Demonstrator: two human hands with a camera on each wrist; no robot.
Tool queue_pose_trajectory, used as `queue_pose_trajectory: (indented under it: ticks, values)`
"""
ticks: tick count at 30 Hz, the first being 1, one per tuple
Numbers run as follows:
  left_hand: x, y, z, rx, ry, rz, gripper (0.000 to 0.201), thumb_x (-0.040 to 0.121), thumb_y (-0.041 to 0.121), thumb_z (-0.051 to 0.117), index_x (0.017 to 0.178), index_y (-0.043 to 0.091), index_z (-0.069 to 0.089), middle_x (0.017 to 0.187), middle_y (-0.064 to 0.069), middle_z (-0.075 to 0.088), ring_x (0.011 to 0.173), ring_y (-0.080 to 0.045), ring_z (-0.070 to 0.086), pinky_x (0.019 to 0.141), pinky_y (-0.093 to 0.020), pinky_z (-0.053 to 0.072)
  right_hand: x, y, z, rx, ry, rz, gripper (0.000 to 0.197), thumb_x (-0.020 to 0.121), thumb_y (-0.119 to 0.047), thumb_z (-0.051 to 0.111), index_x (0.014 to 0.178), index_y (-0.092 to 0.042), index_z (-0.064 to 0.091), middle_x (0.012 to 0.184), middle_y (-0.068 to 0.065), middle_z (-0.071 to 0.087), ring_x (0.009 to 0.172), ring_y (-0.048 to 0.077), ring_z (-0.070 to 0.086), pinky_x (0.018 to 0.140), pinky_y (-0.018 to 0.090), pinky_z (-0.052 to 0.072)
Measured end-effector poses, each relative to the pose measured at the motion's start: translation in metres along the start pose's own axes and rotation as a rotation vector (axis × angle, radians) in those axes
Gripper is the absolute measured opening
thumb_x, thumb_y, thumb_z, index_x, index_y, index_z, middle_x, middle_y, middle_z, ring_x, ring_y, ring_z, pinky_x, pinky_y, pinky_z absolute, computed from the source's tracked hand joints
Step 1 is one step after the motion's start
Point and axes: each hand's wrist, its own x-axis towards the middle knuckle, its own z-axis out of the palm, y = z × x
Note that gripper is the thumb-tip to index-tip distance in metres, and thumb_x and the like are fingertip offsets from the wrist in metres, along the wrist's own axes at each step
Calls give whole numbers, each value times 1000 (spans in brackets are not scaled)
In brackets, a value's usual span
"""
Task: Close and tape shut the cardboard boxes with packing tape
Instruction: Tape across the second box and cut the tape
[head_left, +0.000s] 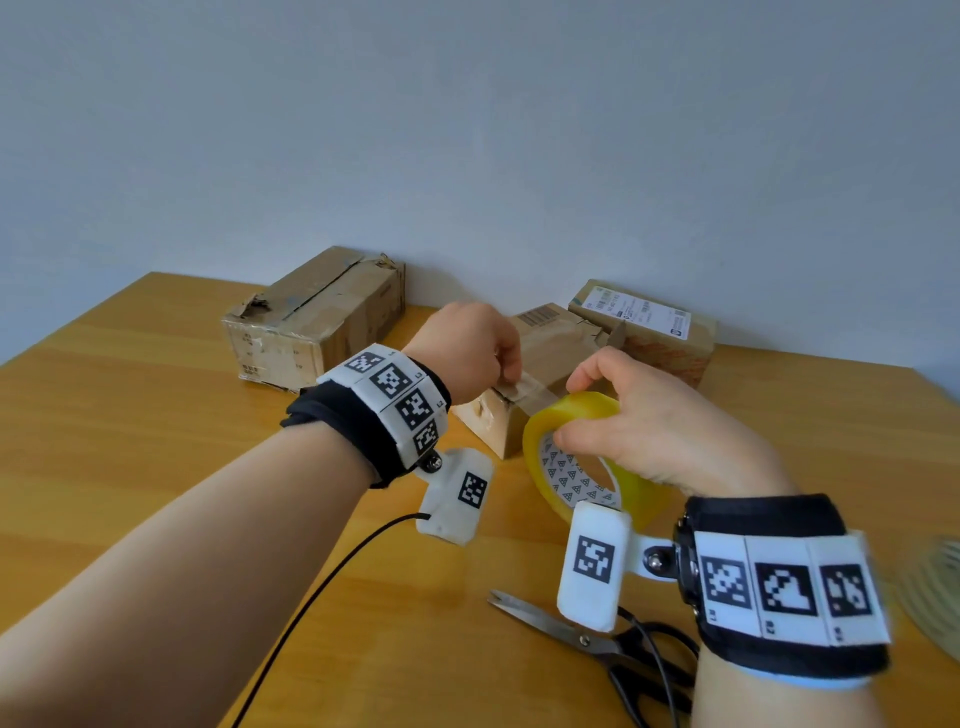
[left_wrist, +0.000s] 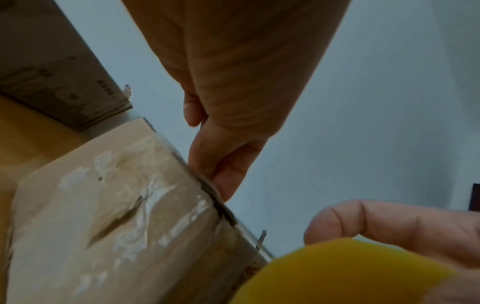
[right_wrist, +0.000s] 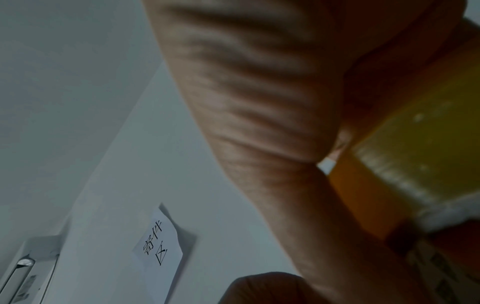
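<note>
Over small box (head_left: 540, 364), left hand (head_left: 467, 353) pinching tape end, right hand (head_left: 649, 421) clasping tape roll (head_left: 582, 457)

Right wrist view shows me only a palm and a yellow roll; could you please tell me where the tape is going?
Observer: A strip runs from the roll in the right hand to the top of the small box.
Operator: Is its end held down?
Observer: Yes, the left hand holds it with its fingers at the box's near edge.
Operator: Is there anything to cut with?
Observer: Scissors lie on the table by the right wrist, untouched.
</note>
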Motion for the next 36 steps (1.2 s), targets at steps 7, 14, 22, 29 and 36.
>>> queue_pose_trajectory:
  ticks: [7, 14, 22, 29, 36]
  values:
    - [-5, -14, 3, -143, 24, -29, 35, 91, -2, 53, 89, 23, 77, 95, 8, 68, 92, -12, 62, 75, -22, 50, -2, -1, 0, 4, -9, -2, 44, 83, -43, 79, 116, -39, 50, 102, -8, 57, 85, 8, 58, 60, 29, 38]
    - [-14, -12, 11, -16, 55, 250, 35, 98, 13, 54, 128, 26, 64, 138, 9, 56, 127, -12, 48, 105, -29, 39, -2, 0, -2, -7, -8, -4, 43, 84, -44, 78, 117, -39, 49, 104, -10, 55, 87, 6, 56, 61, 29, 39]
    - [-22, -25, 29, 186, -228, 316, 81, 95, 35, 62, 157, 27, 12, 165, 10, 4, 150, -3, -2, 119, -29, -10, 0, 1, -1, -23, 9, -25, 46, 82, -46, 79, 118, -39, 50, 105, -17, 51, 88, -1, 49, 62, 27, 35]
    - [-21, -26, 33, 39, -232, 181, 76, 91, 37, 67, 153, 41, 22, 161, 24, 11, 149, -1, -6, 118, -58, -5, -2, -1, -1, -54, -7, -29, 43, 86, -44, 76, 119, -35, 50, 102, -12, 52, 87, 2, 51, 61, 29, 35]
    - [-11, -26, 24, -74, -209, 169, 67, 93, 17, 65, 150, 36, 35, 158, 20, 26, 148, -1, 14, 123, -33, 13, -5, -4, -2, 9, -31, -46, 63, 80, -42, 82, 132, -41, 47, 119, -11, 54, 99, 7, 55, 68, 27, 41]
